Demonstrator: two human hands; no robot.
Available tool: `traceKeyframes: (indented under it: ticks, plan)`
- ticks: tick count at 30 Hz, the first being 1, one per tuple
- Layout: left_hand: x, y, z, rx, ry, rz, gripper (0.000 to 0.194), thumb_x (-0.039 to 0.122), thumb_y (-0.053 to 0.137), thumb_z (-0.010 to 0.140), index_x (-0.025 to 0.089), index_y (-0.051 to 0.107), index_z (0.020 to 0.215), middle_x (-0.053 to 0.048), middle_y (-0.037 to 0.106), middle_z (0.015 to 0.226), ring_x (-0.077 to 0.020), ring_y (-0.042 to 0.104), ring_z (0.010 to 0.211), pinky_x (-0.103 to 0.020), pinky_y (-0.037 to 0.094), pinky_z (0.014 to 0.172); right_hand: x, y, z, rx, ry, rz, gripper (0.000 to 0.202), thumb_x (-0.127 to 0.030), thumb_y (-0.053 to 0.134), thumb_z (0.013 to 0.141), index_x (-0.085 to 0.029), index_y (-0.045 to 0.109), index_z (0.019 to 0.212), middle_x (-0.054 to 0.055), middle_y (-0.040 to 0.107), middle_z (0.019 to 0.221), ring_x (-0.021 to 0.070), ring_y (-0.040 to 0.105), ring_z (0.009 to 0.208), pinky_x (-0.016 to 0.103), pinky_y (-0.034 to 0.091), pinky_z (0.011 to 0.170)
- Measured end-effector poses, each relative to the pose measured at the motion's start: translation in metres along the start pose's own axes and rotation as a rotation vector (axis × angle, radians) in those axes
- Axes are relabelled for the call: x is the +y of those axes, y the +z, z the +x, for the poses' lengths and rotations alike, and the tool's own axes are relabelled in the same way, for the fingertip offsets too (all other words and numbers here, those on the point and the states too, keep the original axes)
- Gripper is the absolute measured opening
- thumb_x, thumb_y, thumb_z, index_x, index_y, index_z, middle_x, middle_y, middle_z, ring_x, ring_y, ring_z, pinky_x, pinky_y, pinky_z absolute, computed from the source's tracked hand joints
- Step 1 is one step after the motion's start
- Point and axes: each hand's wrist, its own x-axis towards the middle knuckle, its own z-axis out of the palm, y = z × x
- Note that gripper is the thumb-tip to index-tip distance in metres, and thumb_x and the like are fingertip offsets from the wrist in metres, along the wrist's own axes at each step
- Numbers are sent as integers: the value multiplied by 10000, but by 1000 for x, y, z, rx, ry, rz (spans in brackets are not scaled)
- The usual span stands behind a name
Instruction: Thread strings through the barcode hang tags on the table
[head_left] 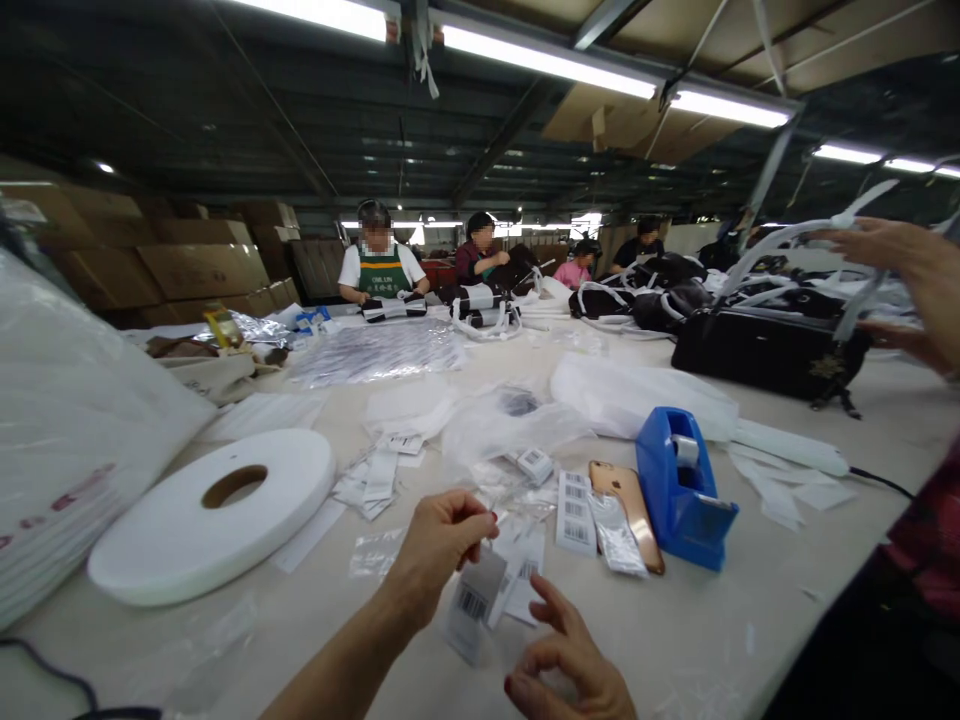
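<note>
My left hand (441, 545) pinches the top of a barcode tag (474, 598), which hangs below the fingertips; a clear plastic sleeve seems to surround it. My right hand (574, 660) is just to the right of the tag, fingers curved and apart, with nothing visible between them. Behind the tag, white barcode papers (525, 590) lie on the table. A small clear bag (375, 552) rests left of my left wrist. Farther back are loose white labels (379, 475) and a sheet of barcode stickers (576, 512).
At left lies a large white tape roll (300, 480) beside a big plastic bag (67, 430). To the right are a gold phone (634, 500) and a blue tape dispenser (675, 490). A co-worker's hands (900, 260) hold a black bag's (757, 350) wrapped handles. Other people work across the table.
</note>
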Motion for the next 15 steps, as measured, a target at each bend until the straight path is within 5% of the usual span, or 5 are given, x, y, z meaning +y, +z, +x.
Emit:
traceKeyframes:
  ticks: [5,9,11,15]
  plan:
    - [14,-7,-26,7,-7,-238,155,264,645,614,132,570,582,-12,634,565,-55,461,419,-180,297,406,-5,41,4,-7,-60,-52,119,-335,704,671,-226,697,622,98,498,1337,298,478,1192,375,407,939]
    - [22,-14,-42,36,-32,-395,191,266,694,591,131,559,585,-17,645,575,-61,496,437,-168,347,414,-7,60,3,88,-229,-144,62,-216,640,722,-226,667,667,54,694,887,201,638,841,261,468,756]
    - [25,-20,-47,49,-48,-466,189,244,712,581,125,565,589,-23,647,571,-66,511,440,-164,368,414,-11,62,1,126,-293,-138,90,-207,616,750,-220,639,664,11,660,699,154,617,686,213,455,655]
    - [27,-35,-49,114,-77,-577,118,142,672,636,117,563,597,-29,645,576,-66,531,448,-155,405,424,-22,58,-6,76,-332,-71,180,-244,583,774,-205,603,600,-7,597,629,111,543,562,186,408,553]
